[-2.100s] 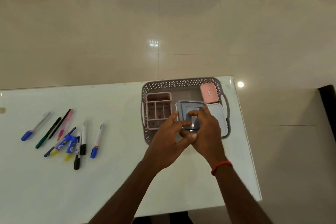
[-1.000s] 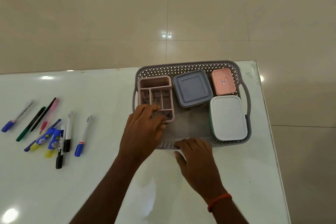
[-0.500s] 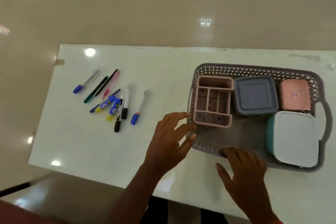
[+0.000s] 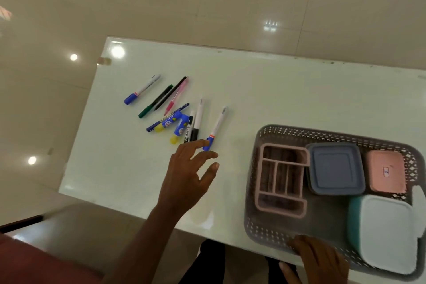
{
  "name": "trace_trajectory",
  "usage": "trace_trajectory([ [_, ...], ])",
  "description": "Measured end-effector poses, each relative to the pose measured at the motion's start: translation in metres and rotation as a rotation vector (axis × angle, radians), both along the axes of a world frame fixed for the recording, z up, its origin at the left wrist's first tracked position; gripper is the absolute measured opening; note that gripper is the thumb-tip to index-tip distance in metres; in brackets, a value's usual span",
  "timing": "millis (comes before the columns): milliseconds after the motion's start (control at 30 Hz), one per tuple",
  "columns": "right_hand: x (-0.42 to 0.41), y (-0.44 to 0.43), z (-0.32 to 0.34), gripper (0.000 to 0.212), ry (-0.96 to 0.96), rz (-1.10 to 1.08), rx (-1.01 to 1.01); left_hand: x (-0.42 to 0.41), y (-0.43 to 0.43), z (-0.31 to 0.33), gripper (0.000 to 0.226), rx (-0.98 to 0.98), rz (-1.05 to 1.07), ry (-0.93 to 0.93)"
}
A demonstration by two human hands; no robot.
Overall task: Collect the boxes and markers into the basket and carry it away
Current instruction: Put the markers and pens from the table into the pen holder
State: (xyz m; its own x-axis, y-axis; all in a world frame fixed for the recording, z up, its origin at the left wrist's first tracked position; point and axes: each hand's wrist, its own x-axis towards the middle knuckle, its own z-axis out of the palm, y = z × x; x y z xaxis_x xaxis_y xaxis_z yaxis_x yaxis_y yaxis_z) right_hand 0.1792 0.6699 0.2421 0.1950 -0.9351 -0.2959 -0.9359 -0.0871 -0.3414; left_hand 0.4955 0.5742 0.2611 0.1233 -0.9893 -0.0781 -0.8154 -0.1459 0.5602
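Since 0.5 s ago, left hand (image 4: 184, 175) has been moved off the basket's left wall, out over the bare counter (image 4: 253, 87) toward the markers (image 4: 196, 120). Its fingers are spread and loosely extended, and nothing is held. The index fingertip is seen at the blue cap of the nearest marker (image 4: 216, 125); contact cannot be confirmed.

Right hand (image 4: 320, 260) is kept at the near edge, fingers laid flat on the near rim of the grey perforated basket (image 4: 322, 132), thumb splayed to the side. Nothing is gripped.

The two hands are well apart.

Basket contents, all beyond the right hand:
- pink divided organiser (image 4: 281, 211), at the end nearest the left hand
- grey lidded box (image 4: 335, 168), just beside the organiser
- pink lidded box (image 4: 386, 172), next along the far wall
- teal box with white lid (image 4: 389, 235), just to the right of the right hand

Markers are still on the counter, beyond and to the left of the left hand's fingertips, loosely fanned. Among them, a green marker (image 4: 155, 101), a pink pen (image 4: 176, 97) and two short blue-and-yellow tubes (image 4: 169, 122) are noted. A second blue-capped marker (image 4: 141, 90) is farthest from both hands.
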Motion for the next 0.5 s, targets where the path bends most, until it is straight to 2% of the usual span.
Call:
trace_trajectory([
  [67,0.015,0.000,0.010,0.039,-0.065,-0.058,-0.070,0.014,0.000,-0.003,0.035,0.091,0.024,-0.026],
  [133,0.038,-0.006,0.022,0.048,-0.140,-0.036,-0.142,0.024,-0.003,-0.008,0.055,0.250,0.027,-0.057],
  [200,0.068,-0.017,0.038,0.035,-0.281,0.010,-0.107,0.033,-0.007,-0.015,0.073,0.364,0.001,-0.103],
  [267,0.100,-0.028,0.049,0.025,-0.404,0.035,-0.003,0.039,-0.011,-0.021,0.078,0.354,-0.045,-0.169],
  [400,0.168,-0.066,0.042,0.041,-0.325,0.056,0.117,0.046,-0.020,-0.032,0.082,0.409,-0.190,-0.362],
  [500,0.208,-0.095,0.023,0.055,-0.224,-0.004,0.078,0.046,-0.020,-0.037,0.086,0.448,-0.265,-0.430],
])
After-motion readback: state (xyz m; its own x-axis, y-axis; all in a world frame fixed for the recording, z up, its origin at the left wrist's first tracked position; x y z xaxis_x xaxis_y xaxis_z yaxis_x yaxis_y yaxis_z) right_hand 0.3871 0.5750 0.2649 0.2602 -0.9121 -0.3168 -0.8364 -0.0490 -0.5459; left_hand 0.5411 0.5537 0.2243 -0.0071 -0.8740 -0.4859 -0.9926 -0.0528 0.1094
